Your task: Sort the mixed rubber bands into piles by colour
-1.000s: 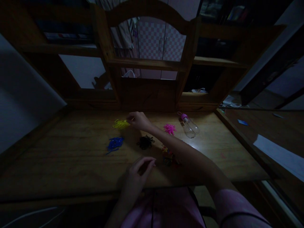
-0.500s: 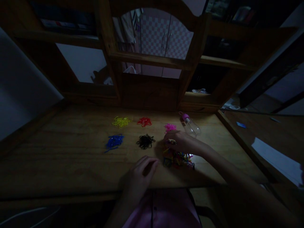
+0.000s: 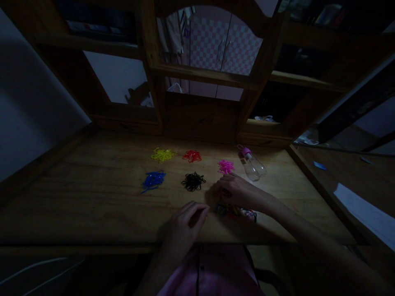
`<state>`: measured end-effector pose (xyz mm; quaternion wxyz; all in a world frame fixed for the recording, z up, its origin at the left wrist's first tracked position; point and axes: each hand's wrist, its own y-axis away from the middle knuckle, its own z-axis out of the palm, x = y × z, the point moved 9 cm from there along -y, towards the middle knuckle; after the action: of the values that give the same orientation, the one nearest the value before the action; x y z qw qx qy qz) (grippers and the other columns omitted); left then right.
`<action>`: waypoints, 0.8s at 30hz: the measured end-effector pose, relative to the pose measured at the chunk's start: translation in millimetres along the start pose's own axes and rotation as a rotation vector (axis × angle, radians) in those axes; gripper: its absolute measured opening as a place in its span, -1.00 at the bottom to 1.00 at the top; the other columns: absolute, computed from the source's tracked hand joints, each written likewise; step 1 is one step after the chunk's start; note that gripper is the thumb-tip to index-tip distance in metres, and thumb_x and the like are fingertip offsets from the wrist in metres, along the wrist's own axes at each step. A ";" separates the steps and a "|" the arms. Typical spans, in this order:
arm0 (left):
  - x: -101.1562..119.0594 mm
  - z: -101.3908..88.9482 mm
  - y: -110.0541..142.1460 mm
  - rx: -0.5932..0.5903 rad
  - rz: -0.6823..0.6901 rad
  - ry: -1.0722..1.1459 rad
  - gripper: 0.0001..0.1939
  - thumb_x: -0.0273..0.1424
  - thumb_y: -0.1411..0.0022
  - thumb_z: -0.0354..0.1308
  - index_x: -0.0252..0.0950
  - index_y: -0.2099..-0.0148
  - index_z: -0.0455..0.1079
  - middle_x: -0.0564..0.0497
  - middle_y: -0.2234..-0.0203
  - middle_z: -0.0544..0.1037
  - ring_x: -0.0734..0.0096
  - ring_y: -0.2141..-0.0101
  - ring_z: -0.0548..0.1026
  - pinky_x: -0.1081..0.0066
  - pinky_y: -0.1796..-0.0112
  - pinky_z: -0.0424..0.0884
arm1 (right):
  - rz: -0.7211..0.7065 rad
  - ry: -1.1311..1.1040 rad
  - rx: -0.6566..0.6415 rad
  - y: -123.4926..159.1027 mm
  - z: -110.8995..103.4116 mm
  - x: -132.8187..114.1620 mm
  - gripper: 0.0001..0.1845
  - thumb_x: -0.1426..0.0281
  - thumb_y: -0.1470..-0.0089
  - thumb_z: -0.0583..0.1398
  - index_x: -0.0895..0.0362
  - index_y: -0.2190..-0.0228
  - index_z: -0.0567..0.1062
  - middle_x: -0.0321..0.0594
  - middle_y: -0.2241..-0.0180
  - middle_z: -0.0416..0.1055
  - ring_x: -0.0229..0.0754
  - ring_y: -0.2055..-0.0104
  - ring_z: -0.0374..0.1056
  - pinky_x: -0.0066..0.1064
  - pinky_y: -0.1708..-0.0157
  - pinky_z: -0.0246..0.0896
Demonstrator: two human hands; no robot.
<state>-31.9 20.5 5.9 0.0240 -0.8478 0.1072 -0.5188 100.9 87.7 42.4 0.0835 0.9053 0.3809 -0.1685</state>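
My right hand (image 3: 236, 191) rests on a mixed heap of coloured rubber bands (image 3: 236, 212) near the desk's front edge, fingers curled down into it; what they pinch is hidden. My left hand (image 3: 183, 226) lies at the front edge left of the heap, fingers loosely bent and apart, holding nothing. Sorted little piles lie beyond: yellow (image 3: 162, 154), red (image 3: 191, 156), pink (image 3: 226, 166), blue (image 3: 153, 180) and black (image 3: 193, 181).
A small clear bottle with a pink cap (image 3: 252, 163) lies on its side right of the pink pile. A wooden hutch with shelves (image 3: 197, 78) rises behind the wooden desk (image 3: 92, 197). A white sheet (image 3: 364, 209) lies on the side surface at right.
My right hand came back from the yellow pile at the far left to the mixed heap near me. My left hand stayed put. The view tilted slightly.
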 end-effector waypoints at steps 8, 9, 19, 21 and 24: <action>-8.5 1.1 -1.8 0.014 -0.125 0.223 -0.85 -0.28 -0.31 0.11 -0.17 0.22 0.48 0.04 0.28 0.62 0.31 0.22 0.58 0.41 0.18 0.48 | 0.190 -0.414 0.180 18.6 -19.6 19.2 -0.80 0.50 0.00 0.23 0.12 0.27 0.58 -0.23 0.34 0.55 -0.22 0.35 0.44 -0.41 0.33 0.31; -9.3 3.4 -2.7 0.012 -0.152 0.291 -0.83 -0.27 -0.31 0.10 -0.19 0.19 0.48 0.02 0.26 0.63 0.31 0.20 0.59 0.41 0.16 0.50 | 0.215 -0.512 0.207 21.5 -21.2 21.1 -0.84 0.44 -0.03 0.24 0.12 0.29 0.58 -0.23 0.35 0.55 -0.22 0.35 0.45 -0.40 0.33 0.33; 10.6 35.5 -26.8 -0.004 -0.218 0.702 -0.60 -0.33 -0.13 0.32 -0.23 -0.03 0.45 -0.06 0.07 0.60 0.25 0.05 0.57 0.32 0.00 0.51 | 0.423 -1.103 0.376 44.2 -1.6 23.2 -0.77 0.28 0.06 0.36 0.11 0.32 0.59 -0.21 0.33 0.59 -0.18 0.29 0.53 -0.33 0.21 0.44; 12.0 39.5 -29.5 -0.002 -0.214 0.728 -0.61 -0.34 -0.12 0.33 -0.24 -0.01 0.48 -0.06 0.09 0.62 0.24 0.08 0.58 0.31 0.00 0.52 | 0.430 -1.097 0.410 47.2 -1.1 19.4 -0.77 0.28 0.06 0.36 0.11 0.32 0.58 -0.21 0.33 0.59 -0.17 0.28 0.53 -0.34 0.21 0.45; 9.5 42.3 -30.4 0.016 -0.239 0.739 -0.68 -0.35 -0.12 0.32 -0.24 0.04 0.52 -0.03 0.13 0.64 0.23 0.11 0.60 0.30 0.02 0.53 | 0.422 -1.036 0.454 51.6 -4.1 13.5 -0.77 0.27 0.05 0.37 0.13 0.34 0.58 -0.19 0.33 0.59 -0.14 0.26 0.53 -0.32 0.19 0.45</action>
<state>14.4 45.3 -0.7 -0.0703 -0.6100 0.0051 -0.7892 147.7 61.9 42.4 0.0946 0.7566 0.0576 -0.6444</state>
